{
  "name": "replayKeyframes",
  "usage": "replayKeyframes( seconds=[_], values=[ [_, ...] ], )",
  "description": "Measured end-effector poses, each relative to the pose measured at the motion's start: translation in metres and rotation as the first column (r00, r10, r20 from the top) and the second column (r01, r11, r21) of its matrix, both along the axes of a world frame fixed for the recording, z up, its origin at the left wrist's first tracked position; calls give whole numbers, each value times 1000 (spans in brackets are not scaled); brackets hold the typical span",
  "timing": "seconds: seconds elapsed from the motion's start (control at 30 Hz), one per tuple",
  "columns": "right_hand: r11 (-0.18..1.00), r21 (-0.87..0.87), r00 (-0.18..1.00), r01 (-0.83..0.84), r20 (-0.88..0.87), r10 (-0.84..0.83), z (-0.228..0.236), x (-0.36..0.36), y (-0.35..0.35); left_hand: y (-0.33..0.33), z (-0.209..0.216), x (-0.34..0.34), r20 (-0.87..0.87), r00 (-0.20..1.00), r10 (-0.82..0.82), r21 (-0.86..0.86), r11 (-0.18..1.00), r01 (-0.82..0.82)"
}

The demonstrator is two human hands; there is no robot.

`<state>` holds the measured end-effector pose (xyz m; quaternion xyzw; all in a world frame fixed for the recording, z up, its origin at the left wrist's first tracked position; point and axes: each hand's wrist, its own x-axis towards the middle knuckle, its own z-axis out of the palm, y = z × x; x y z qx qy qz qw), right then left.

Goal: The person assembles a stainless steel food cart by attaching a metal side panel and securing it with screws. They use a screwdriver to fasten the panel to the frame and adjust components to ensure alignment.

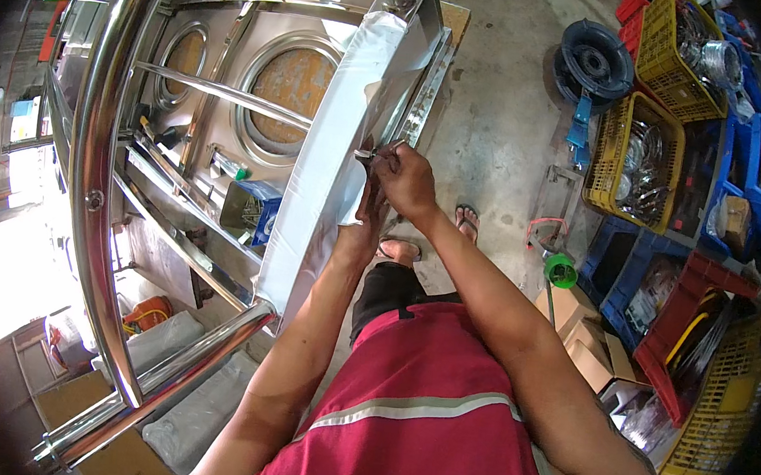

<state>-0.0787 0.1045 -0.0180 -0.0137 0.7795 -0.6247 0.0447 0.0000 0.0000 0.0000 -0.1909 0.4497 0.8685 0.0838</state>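
In front of me stands a shiny steel frame whose near panel (318,167) is covered with white film. A torn flap of film (350,196) hangs loose at the panel's edge. My right hand (407,182) is closed at that edge, fingers pinched around something small that I cannot make out. Just below and left of it, my left hand (367,207) is against the panel side, by the loose flap. Its fingers are mostly hidden by shadow and the right hand. A small dark metal piece (364,155) shows at the fingertips.
Thick steel tubes (100,156) rise at the left. Within the frame lie a blue box of small parts (263,217) and long tools. Yellow baskets (635,161), blue bins (637,285) and an open cardboard box (586,340) line the right side. A dark round burner-like part (593,61) stands on the floor.
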Motion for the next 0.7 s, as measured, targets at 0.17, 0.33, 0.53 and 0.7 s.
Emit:
replayKeyframes(
  seconds=[0.17,0.33,0.53,0.7],
  values=[
    [993,108,999,-37,31,34,5,-12,-6,-1,7,-12,-43,999,6,12,1000,-6],
    [999,-43,1000,9,6,-9,10,-9,-1,-1,3,-10,22,1000,17,-15,1000,-17],
    [999,42,998,-11,67,9,9,-9,4,3,2,-8,70,996,60,-62,997,-56],
    [982,119,988,-144,74,136,10,-3,16,4,2,-9,68,995,70,-19,997,-69]
  ],
)
